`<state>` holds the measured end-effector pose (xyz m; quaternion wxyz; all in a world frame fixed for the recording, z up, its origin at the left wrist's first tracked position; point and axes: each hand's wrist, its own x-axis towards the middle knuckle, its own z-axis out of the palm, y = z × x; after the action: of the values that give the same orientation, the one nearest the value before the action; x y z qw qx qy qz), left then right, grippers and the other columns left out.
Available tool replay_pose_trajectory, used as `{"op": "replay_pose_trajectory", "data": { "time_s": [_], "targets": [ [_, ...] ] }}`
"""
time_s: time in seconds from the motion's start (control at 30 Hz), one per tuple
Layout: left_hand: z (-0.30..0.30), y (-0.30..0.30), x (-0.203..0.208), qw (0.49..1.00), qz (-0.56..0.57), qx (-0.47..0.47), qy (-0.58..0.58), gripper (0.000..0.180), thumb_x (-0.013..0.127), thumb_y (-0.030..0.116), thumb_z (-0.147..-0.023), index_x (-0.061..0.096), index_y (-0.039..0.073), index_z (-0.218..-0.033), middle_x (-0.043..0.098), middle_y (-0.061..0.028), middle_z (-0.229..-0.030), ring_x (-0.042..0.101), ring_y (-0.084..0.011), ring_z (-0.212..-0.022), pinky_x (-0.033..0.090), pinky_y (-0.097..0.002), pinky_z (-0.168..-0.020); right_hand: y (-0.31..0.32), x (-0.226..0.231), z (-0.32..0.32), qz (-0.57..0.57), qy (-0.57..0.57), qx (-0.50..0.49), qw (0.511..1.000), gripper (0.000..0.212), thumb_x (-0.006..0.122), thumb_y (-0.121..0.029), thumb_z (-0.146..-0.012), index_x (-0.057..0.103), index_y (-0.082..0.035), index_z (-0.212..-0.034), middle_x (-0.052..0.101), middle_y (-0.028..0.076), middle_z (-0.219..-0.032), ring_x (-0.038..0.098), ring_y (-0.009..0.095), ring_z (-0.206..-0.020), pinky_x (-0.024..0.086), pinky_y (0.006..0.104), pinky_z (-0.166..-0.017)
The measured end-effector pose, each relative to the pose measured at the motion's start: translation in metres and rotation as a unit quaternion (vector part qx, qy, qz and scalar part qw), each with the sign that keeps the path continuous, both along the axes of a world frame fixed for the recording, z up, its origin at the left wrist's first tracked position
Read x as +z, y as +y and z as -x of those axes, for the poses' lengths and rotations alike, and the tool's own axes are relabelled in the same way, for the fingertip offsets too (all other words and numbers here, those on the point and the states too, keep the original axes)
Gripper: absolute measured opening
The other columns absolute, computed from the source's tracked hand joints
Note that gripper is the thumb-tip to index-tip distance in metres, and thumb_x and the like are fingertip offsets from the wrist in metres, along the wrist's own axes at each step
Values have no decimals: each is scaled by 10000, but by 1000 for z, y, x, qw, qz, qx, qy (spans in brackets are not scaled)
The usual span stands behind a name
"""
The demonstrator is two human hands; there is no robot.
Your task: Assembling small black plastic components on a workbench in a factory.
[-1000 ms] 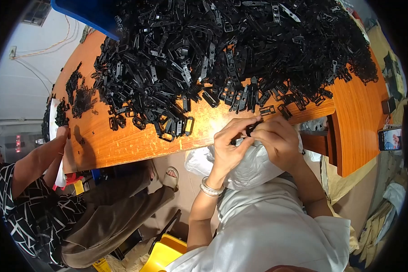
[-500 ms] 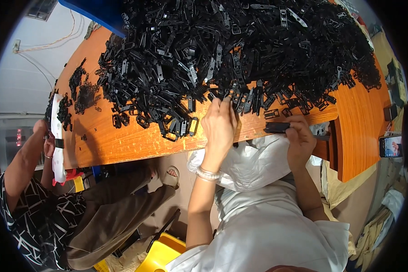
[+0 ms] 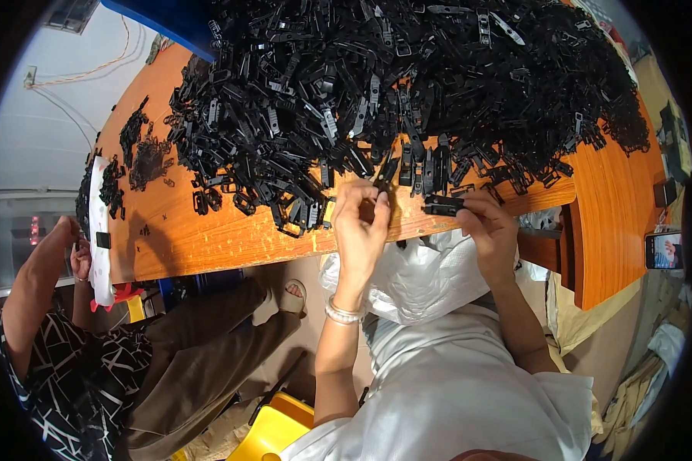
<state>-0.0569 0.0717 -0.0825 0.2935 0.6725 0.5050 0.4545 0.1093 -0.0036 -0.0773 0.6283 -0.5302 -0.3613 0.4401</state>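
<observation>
Just above the middle of the frame, pinching a slim black piece (image 3: 387, 174) between thumb and fingertips of the left hand (image 3: 361, 219), barely any gap, narrow end aimed at the top of the frame; a bit further right, gripping a flat black piece (image 3: 441, 206) by its right end with the right hand (image 3: 486, 224), thumb and fingers closed in on it, holding it pretty much sideways and apart from the other one; can't really tell how the hidden fingers sit on either side, tbh; right above both, spread across the whole upper part of the frame, a massive pile of black parts (image 3: 438, 84); underneath, an orange-brown wooden table (image 3: 231, 246); lower centre, below the table edge, a crumpled white plastic bag (image 3: 427, 280), plus a pale bracelet (image 3: 344, 312) on the left wrist and a white shirt (image 3: 476, 376); bottom, left of centre, something yellow (image 3: 281, 430), likewise a pale sandal (image 3: 293, 301) higher up; far left, a co-worker in a black-and-white patterned top (image 3: 69, 376), hands near a long white thing (image 3: 100, 265); upper left, a bit of blue container (image 3: 165, 23); far right, a phone (image 3: 663, 250) with its screen lit.
</observation>
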Motion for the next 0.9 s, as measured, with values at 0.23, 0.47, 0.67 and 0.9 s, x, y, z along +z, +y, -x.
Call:
{"op": "replay_pose_trajectory", "data": {
  "time_s": [0.23, 0.47, 0.67, 0.9],
  "targets": [
    [8, -9, 22, 861, 365, -161, -316, 90, 489, 13, -822, 569, -28, -830, 583, -68, -680, 460, -64, -489, 346, -177, -443, 6, 3, 5, -11, -32, 64, 997, 118, 585, 10, -783, 577, 86, -872, 544, 66, -946, 562, 98, -682, 422, 194, -589],
    [2, -23, 14, 863, 382, -197, -266, 228, 517, 189, -883, 603, -21, -857, 557, -9, -653, 420, -38, -495, 323, -178, -451, 3, 9, 9, 15, -93, 38, 995, 88, 592, 39, -758, 587, 83, -833, 553, 76, -869, 557, 104, -666, 434, 194, -601],
    [-10, -30, 19, 881, 325, -187, -289, 113, 623, 55, -796, 614, -20, -881, 589, -2, -742, 500, -48, -666, 398, -184, -605, 7, 10, 12, -8, -92, 66, 994, 131, 640, 21, -717, 604, 50, -840, 573, 47, -774, 544, 75, -657, 437, 199, -586],
    [3, -21, 23, 881, 330, -237, -242, 150, 560, 101, -846, 570, -3, -738, 519, 11, -665, 440, -45, -609, 352, -198, -540, 4, 10, 18, 21, 20, 100, 995, 208, 621, 10, -752, 584, 49, -953, 564, 39, -830, 539, 83, -677, 423, 190, -585]
  ]
}}
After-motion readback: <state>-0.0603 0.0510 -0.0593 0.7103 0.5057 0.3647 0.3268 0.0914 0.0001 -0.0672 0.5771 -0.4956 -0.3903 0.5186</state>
